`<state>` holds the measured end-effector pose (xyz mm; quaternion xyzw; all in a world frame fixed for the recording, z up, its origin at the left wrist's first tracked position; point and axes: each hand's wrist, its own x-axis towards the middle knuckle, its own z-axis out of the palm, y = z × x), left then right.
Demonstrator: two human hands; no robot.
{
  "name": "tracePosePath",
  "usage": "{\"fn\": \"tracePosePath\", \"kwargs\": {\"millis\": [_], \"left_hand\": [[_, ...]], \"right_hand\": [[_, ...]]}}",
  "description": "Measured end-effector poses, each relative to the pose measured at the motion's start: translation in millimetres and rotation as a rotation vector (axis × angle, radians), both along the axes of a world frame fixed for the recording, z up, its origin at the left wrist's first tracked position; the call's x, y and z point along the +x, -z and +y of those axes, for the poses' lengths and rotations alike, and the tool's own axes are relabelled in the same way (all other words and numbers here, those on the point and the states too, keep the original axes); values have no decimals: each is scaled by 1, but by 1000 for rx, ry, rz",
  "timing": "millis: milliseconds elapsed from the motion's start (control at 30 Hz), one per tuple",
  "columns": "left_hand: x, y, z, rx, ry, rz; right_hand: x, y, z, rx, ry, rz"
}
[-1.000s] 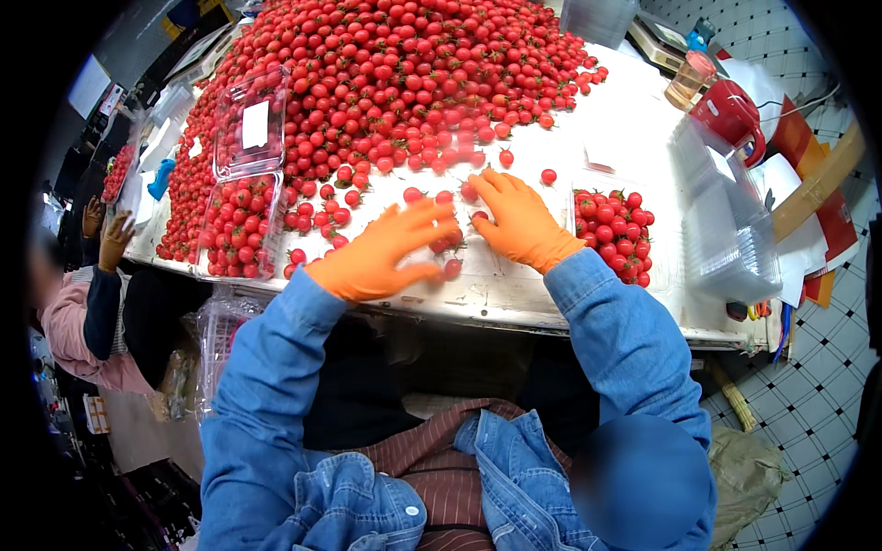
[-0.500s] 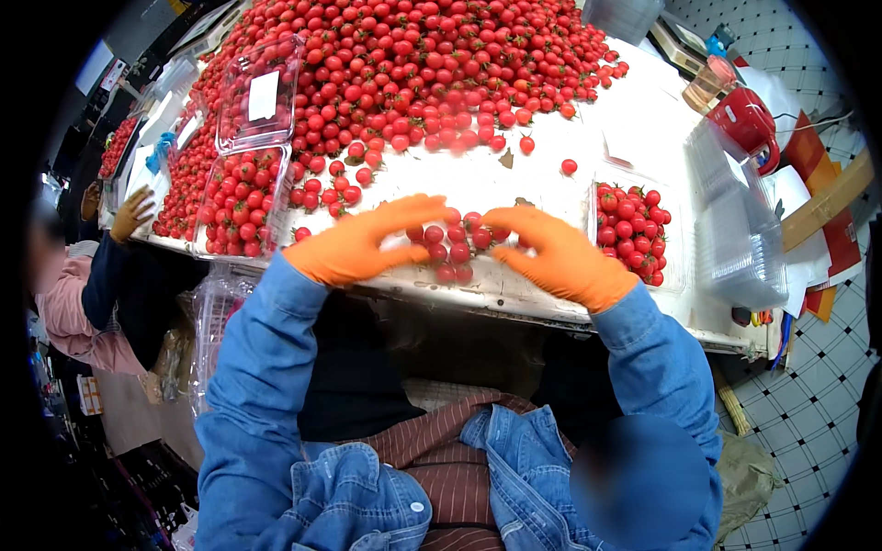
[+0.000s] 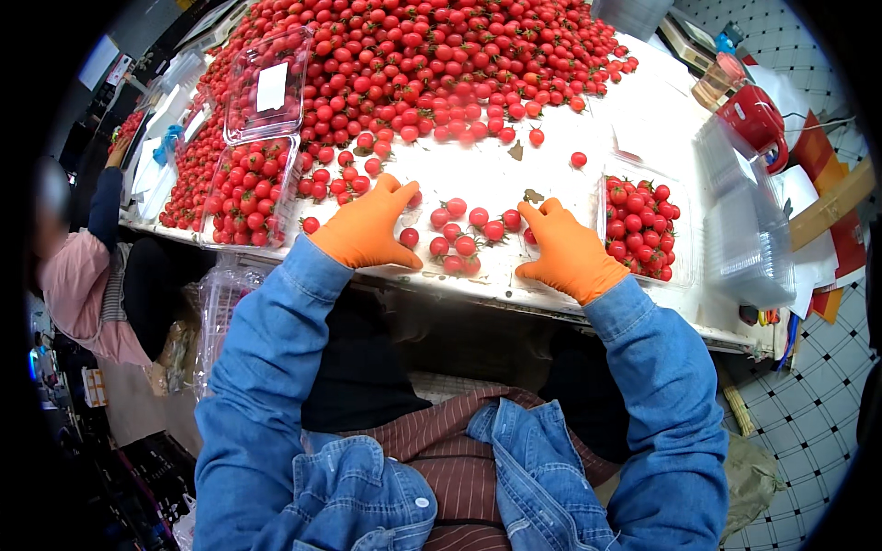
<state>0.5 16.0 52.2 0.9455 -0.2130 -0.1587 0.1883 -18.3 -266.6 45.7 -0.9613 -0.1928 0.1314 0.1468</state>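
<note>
Both my hands wear orange gloves and rest at the near edge of the white table. My left hand (image 3: 367,228) is open, with cherry tomatoes beside its fingertips and between thumb and fingers. My right hand (image 3: 570,250) is also open, its fingers spread, and one tomato sits by its thumb and forefinger. Between the hands lies a loose cluster of red cherry tomatoes (image 3: 466,245), some with green stems. To the right of my right hand stands a clear plastic box (image 3: 684,230) filled with tomatoes. Another filled clear box (image 3: 290,184), its lid raised, stands left of my left hand.
A large heap of cherry tomatoes (image 3: 413,64) covers the far part of the table (image 3: 634,119). Nested clear boxes (image 3: 749,230) and a red mug (image 3: 753,119) stand at the right edge. A co-worker in a pink top (image 3: 87,294) sits at the left.
My hands have drawn apart and opened wider, and the tomatoes between them are more spread out. The co-worker's gloved hand has moved away from the near table edge.
</note>
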Motion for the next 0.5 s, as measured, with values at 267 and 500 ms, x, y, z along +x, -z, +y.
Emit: {"fn": "tracePosePath", "kwargs": {"millis": [267, 500], "left_hand": [[-13, 6, -18, -111, 12, 47], [-20, 9, -30, -138, -16, 42]], "right_hand": [[-3, 6, 21, 103, 19, 69], [-6, 17, 36, 218, 20, 31]]}}
